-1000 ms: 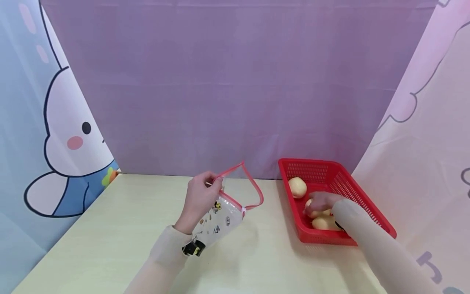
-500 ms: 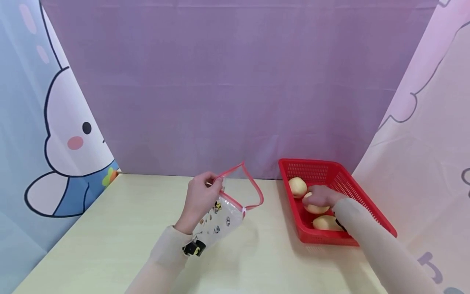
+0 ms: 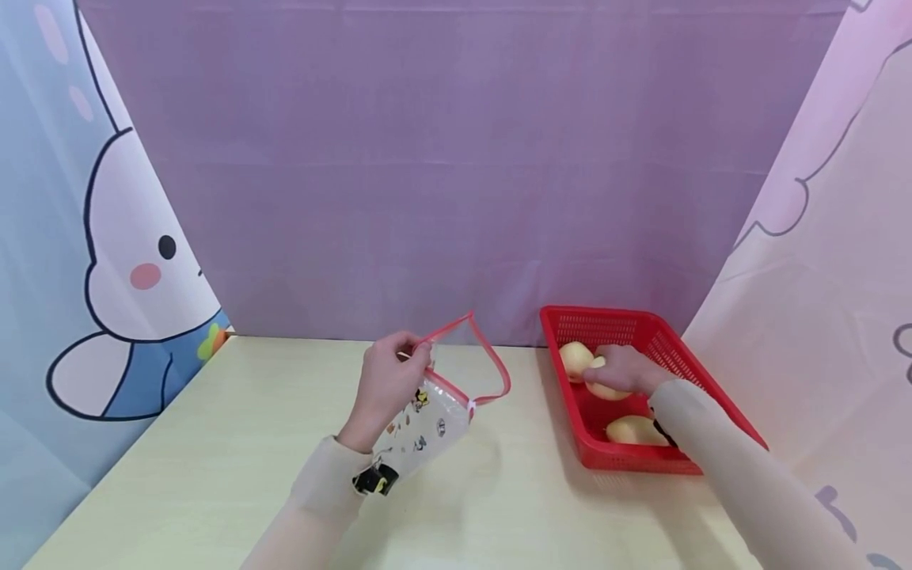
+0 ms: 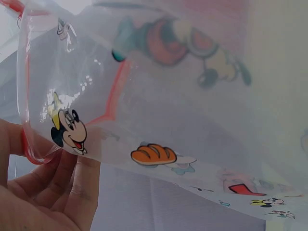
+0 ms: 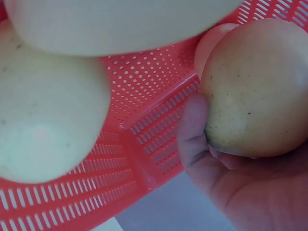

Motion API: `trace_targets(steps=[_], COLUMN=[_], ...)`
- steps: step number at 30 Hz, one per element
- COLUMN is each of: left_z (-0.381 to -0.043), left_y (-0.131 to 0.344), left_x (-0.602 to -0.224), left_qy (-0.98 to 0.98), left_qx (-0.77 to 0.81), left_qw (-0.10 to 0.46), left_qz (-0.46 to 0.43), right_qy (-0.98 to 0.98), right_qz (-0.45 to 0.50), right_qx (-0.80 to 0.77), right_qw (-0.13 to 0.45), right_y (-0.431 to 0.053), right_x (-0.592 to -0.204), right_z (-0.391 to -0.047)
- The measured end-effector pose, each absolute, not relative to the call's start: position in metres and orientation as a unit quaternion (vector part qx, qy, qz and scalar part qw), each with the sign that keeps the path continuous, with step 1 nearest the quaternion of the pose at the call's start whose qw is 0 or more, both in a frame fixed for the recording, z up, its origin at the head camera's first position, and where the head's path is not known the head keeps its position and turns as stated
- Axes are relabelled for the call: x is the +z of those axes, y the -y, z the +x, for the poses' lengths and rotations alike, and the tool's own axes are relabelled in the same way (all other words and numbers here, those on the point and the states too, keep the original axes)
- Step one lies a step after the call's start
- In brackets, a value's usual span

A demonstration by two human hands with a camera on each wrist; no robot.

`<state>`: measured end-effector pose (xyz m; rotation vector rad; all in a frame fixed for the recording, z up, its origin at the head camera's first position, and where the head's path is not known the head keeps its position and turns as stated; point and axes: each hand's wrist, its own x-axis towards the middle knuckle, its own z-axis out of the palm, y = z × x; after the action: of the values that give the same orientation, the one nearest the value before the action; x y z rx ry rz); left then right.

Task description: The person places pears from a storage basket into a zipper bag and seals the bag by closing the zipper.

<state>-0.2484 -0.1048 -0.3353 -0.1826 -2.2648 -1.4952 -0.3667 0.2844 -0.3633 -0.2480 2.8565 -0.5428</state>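
My left hand (image 3: 390, 378) pinches the red-trimmed rim of a clear zip bag (image 3: 436, 423) printed with small cartoon figures. The bag's mouth gapes toward the right, and its body hangs down behind the wrist. Over in the red basket (image 3: 597, 457), my right hand (image 3: 628, 369) grips a pale yellow potato (image 3: 606, 389). In the right wrist view, thumb and fingers wrap round this speckled potato (image 5: 260, 91). A second potato (image 3: 574, 361) lies close to its left, and a longer one (image 3: 637, 431) rests at the basket's near side.
A pale wooden table (image 3: 214, 459) carries everything. Behind it hangs a purple cloth (image 3: 456, 174), near the basket's far edge. Printed curtains stand at both sides, the right one (image 3: 819, 356) close to the basket.
My right hand has lifted the gripped potato and shifted it toward the back of the basket, away from the longer potato. My left hand and the bag have stayed in place.
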Motion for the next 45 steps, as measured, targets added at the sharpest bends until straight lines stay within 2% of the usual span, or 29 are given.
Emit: trace_targets(steps=[12, 23, 45], left_z=[-0.25, -0.25, -0.249], left_y=[0.105, 0.105, 0.103], left_x=[-0.335, -0.335, -0.335], left_qy=[0.813, 0.812, 0.813], left_qx=[-0.539, -0.541, -0.541], left_qw=[0.208, 0.205, 0.204], left_qz=[-0.068, -0.07, -0.069], right_qy=[-0.974, -0.971, -0.949], right_qz=[-0.122, -0.106, -0.112], right_qx=[-0.177, -0.21, -0.294], right_qw=[0.075, 0.048, -0.005], right_y=[-0.283, -0.287, -0.268], right_x=[-0.345, -0.32, -0.301], right_z=[-0.364, -0.359, -0.342])
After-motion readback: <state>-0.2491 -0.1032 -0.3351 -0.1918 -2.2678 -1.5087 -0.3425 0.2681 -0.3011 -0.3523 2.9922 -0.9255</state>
